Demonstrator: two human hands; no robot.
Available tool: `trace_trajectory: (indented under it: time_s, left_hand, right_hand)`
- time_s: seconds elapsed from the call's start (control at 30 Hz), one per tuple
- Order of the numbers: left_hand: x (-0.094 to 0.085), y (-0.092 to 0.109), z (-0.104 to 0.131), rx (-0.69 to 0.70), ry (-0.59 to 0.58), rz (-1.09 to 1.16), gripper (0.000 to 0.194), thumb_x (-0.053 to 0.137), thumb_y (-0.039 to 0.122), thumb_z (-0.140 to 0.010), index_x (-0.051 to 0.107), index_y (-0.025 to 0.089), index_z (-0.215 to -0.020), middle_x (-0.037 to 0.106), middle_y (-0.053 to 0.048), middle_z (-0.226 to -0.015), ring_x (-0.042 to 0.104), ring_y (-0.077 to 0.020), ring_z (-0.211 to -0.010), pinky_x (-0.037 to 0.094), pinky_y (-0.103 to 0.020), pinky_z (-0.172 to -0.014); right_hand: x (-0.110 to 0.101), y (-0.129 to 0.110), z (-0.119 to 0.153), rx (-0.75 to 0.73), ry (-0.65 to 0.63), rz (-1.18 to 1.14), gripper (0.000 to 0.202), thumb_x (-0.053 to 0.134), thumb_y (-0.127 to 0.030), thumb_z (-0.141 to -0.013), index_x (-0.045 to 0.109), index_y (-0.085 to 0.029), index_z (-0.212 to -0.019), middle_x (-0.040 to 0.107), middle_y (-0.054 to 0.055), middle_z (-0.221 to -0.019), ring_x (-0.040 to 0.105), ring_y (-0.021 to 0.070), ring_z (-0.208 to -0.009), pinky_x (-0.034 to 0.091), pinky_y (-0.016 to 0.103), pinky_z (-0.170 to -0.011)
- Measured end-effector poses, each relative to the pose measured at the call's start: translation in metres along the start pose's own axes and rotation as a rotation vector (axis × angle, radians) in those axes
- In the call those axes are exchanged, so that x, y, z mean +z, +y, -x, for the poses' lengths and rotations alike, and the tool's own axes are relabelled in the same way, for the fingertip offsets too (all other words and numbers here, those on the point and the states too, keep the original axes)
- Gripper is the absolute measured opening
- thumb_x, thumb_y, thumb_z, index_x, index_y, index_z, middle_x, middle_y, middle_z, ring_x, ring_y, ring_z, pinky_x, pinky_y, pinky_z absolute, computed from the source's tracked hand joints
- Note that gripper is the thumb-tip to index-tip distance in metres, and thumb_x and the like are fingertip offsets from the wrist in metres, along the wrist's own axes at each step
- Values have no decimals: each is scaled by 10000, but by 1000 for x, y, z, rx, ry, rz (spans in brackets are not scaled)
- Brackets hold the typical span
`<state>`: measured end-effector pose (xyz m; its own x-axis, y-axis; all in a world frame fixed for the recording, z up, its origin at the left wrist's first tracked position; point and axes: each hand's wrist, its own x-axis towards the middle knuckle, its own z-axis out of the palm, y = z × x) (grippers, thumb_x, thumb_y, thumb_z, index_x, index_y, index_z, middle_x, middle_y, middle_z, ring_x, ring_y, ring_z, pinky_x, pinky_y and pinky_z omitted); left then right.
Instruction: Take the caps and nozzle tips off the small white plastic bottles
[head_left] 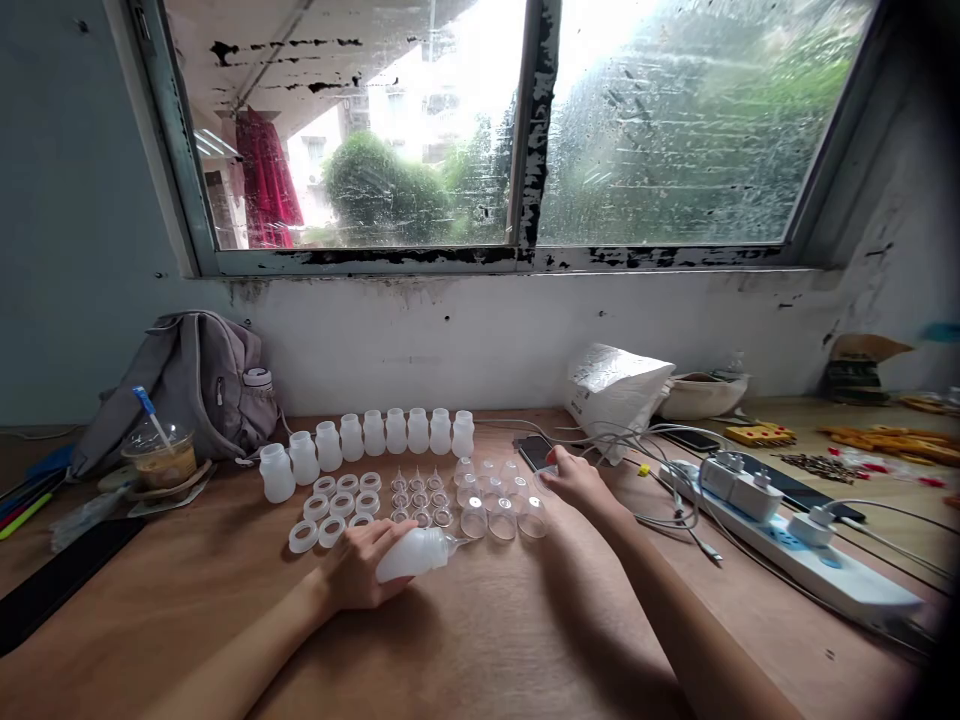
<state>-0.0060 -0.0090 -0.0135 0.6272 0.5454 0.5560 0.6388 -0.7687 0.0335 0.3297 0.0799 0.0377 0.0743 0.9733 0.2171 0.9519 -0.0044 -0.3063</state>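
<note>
My left hand [367,565] is wrapped round a frosted white plastic bottle [409,556], tipped on its side, its thin clear nozzle [459,543] pointing right. At the right end of the clear caps, my right hand [576,480] pinches a clear plastic cap [546,479], partly hidden by the fingers. Several more clear domed caps [502,522] stand in rows between the hands. Left of them are several clear nozzles [418,498], then several white screw rings [304,537]. Behind these, a curved row of open white bottles [373,434] stands upright.
A black phone [531,452] lies just behind my right hand. Grey cables [679,505] and a white power strip [795,550] lie to the right. A white bag [616,390] stands by the wall. On the left are a drink cup [161,458] and a grey backpack [199,385].
</note>
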Motion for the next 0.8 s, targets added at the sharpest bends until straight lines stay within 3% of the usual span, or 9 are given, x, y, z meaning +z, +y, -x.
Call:
trace_trajectory:
  time_s: [0.13,0.43,0.5,0.6,0.7,0.8]
  left_hand:
    - [-3,0,1,-18,-3,-12,533,510,372,-725,377,178,-1203,589,-94,-974,589,-205,-813,497,-307,-666]
    - [-2,3,0,-5,-13,-16,521,487,389,-736,380,187,-1204,594,-90,-936,590,-196,-786,496,-300,-661]
    - [-2,3,0,-4,-14,-15,528,491,390,-735,376,180,-1205,593,-91,-937,587,-198,-792,494,-305,-669]
    - [-2,5,1,-11,-9,-11,527,491,393,-733,381,183,-1204,592,-87,-932,588,-194,-778,493,-300,-662]
    - [-1,7,0,-50,19,-21,517,483,387,-740,384,189,-1208,592,-85,-916,588,-190,-760,491,-290,-648]
    - [0,8,0,-81,20,-44,523,490,385,-739,387,191,-1215,587,-83,-917,584,-188,-759,488,-281,-640]
  right_hand:
    - [13,3,-3,-24,-81,54,168,491,-237,-683,548,-173,-828,591,92,-896,529,230,-880,349,268,-651]
    - [21,5,-5,-53,-76,-3,195,529,-337,-705,587,-169,-784,600,75,-821,550,203,-820,374,251,-629]
    - [18,2,-5,-47,-30,-18,242,492,-385,-734,590,-172,-793,598,75,-811,552,203,-802,377,257,-622]
    - [9,-11,1,-66,141,-100,304,433,-441,-771,588,-179,-771,594,69,-785,553,194,-736,378,266,-600]
    - [4,-36,17,-256,252,-335,352,375,-456,-811,571,-169,-755,584,46,-680,533,146,-604,378,242,-543]
    - [10,-67,44,-531,48,-547,397,329,-471,-831,561,-165,-732,548,15,-575,477,111,-475,346,216,-428]
